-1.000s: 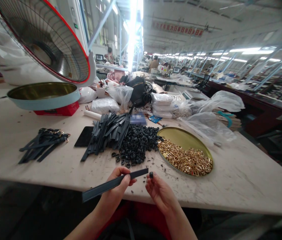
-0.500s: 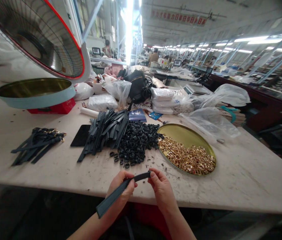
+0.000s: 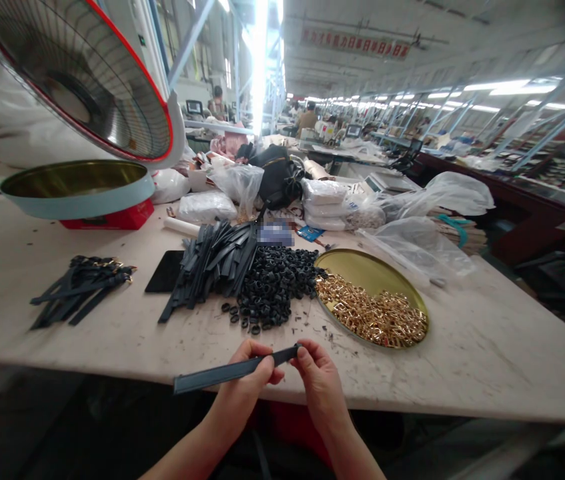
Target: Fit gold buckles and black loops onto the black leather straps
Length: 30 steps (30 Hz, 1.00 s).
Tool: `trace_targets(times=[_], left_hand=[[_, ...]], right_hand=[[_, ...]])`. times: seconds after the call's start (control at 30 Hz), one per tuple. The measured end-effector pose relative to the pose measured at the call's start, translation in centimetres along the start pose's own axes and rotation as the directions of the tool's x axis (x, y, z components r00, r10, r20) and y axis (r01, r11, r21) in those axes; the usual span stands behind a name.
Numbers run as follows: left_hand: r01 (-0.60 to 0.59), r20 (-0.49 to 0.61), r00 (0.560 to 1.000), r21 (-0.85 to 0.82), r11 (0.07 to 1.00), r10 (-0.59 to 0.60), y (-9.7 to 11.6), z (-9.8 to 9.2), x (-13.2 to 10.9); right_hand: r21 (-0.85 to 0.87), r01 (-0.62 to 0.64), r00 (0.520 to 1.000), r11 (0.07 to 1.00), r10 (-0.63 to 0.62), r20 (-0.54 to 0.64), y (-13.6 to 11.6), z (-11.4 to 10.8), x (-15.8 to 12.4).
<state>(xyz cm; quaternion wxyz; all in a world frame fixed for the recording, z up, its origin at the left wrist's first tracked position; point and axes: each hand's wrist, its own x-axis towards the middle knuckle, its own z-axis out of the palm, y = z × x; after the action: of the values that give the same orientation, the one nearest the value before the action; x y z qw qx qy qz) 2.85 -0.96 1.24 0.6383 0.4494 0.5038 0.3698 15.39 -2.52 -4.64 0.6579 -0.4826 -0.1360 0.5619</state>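
A dark leather strap point(image 3: 217, 375) is stretched between my two hands above the table's front edge. My left hand point(image 3: 247, 380) pinches it near the middle, thumb on top. At its right end my right hand point(image 3: 315, 370) grips the tip between thumb and fingers, which partly hide that end. Beyond my hands lies a heap of small black loops point(image 3: 277, 283). To its left is a pile of similar dark straps point(image 3: 212, 263). On the right, a round gold tray point(image 3: 392, 277) holds many gold buckles point(image 3: 372, 310).
Straps with gold buckles point(image 3: 82, 287) lie at the left, near a black flat pad point(image 3: 162, 272). A round tin point(image 3: 77, 200) rests on a red box point(image 3: 107, 217) beneath a fan point(image 3: 82, 87). Plastic bags point(image 3: 422, 247) and a black bag point(image 3: 277, 177) stand at the back.
The strap has swung from a steep slant to nearly level, its free left end rising and moving left. Its right end looks less bowed. Both hands keep their grip.
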Motion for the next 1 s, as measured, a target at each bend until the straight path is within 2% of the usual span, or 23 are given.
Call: trace_targets(times=[0.13, 0.17, 0.23, 0.3, 0.37, 0.4, 0.47, 0.5, 0.57, 0.63, 0.7, 0.77, 0.8, 0.83, 0.87, 0.9, 0.93, 1.0], left_hand=[[-0.049, 0.029, 0.998, -0.008, 0.999, 0.049, -1.0, 0.0, -0.3], [-0.070, 0.062, 0.996, 0.004, 0.998, 0.070, -1.0, -0.2, -0.3], [-0.074, 0.203, 0.976, -0.010, 0.997, 0.074, -0.6, -1.3, -0.1], [0.036, 0.396, 0.918, -0.064, 0.997, -0.008, 0.3, -2.7, 0.1], [0.209, 0.528, 0.838, -0.084, 0.974, -0.134, 1.5, -3.7, 0.5], [0.259, 0.582, 0.792, -0.046, 0.965, -0.185, 2.0, -4.0, 0.7], [0.244, 0.627, 0.739, 0.092, 0.966, -0.246, 2.6, -3.8, 1.2], [0.175, 0.626, 0.738, 0.180, 0.968, -0.250, 2.7, -3.4, 1.6], [-0.004, 0.586, 0.785, 0.330, 0.944, -0.202, 2.4, -2.5, 2.3], [-0.118, 0.552, 0.823, 0.400, 0.909, -0.135, 1.9, -1.6, 3.1], [-0.137, 0.549, 0.827, 0.405, 0.904, -0.120, 1.6, -1.0, 3.9], [-0.115, 0.547, 0.827, 0.394, 0.912, -0.131, 1.2, -0.9, 4.8], [-0.110, 0.532, 0.837, 0.395, 0.912, -0.130, 1.0, -0.9, 5.3], [-0.102, 0.508, 0.852, 0.399, 0.911, -0.128, 0.8, -0.9, 5.8], [-0.092, 0.480, 0.868, 0.404, 0.910, -0.125, 0.4, -0.8, 6.3], [-0.079, 0.454, 0.882, 0.408, 0.909, -0.127, 0.1, -0.8, 6.8], [-0.058, 0.431, 0.892, 0.412, 0.910, -0.138, -0.4, -0.7, 7.3], [0.003, 0.389, 0.904, 0.411, 0.912, -0.178, -1.2, -0.4, 8.1]], right_hand=[[0.099, -0.093, 0.984, 0.991, 0.077, 0.161, 0.2, 0.7, -1.0], [0.129, -0.118, 0.980, 0.985, 0.095, 0.176, 0.0, 0.7, -1.2], [0.159, -0.131, 0.984, 0.978, 0.108, 0.144, -0.9, 0.3, -1.2], [0.140, -0.116, 0.991, 0.983, 0.104, 0.085, -2.2, -0.4, -0.8], [0.071, -0.066, 0.997, 0.995, 0.062, 0.052, -3.5, -1.0, -0.4], [0.017, -0.021, 0.999, 1.000, 0.020, 0.051, -3.9, -1.1, -0.2], [-0.103, 0.093, 0.994, 0.990, -0.086, 0.069, -4.3, -0.9, 0.0], [-0.152, 0.145, 0.988, 0.978, -0.133, 0.084, -4.1, -0.6, 0.1], [-0.199, 0.206, 0.976, 0.958, -0.185, 0.117, -3.1, 0.3, 0.1], [-0.198, 0.226, 0.968, 0.954, -0.198, 0.151, -1.8, 1.0, 0.1], [-0.221, 0.259, 0.955, 0.940, -0.215, 0.204, -1.0, 1.4, 0.5], [-0.308, 0.329, 0.924, 0.893, -0.235, 0.303, -1.3, 1.0, 1.4], [-0.391, 0.380, 0.902, 0.839, -0.243, 0.356, -2.0, 0.5, 2.1], [-0.507, 0.435, 0.885, 0.744, -0.251, 0.391, -3.0, -0.1, 3.1], [-0.632, 0.477, 0.874, 0.610, -0.257, 0.412, -4.1, -0.8, 4.3], [-0.771, 0.482, 0.873, 0.415, -0.299, 0.385, -5.4, -1.5, 5.6], [-0.896, 0.408, 0.872, 0.175, -0.365, 0.326, -6.7, -2.2, 7.1], [-0.948, 0.312, 0.872, 0.053, -0.412, 0.264, -8.7, -3.2, 10.4]])
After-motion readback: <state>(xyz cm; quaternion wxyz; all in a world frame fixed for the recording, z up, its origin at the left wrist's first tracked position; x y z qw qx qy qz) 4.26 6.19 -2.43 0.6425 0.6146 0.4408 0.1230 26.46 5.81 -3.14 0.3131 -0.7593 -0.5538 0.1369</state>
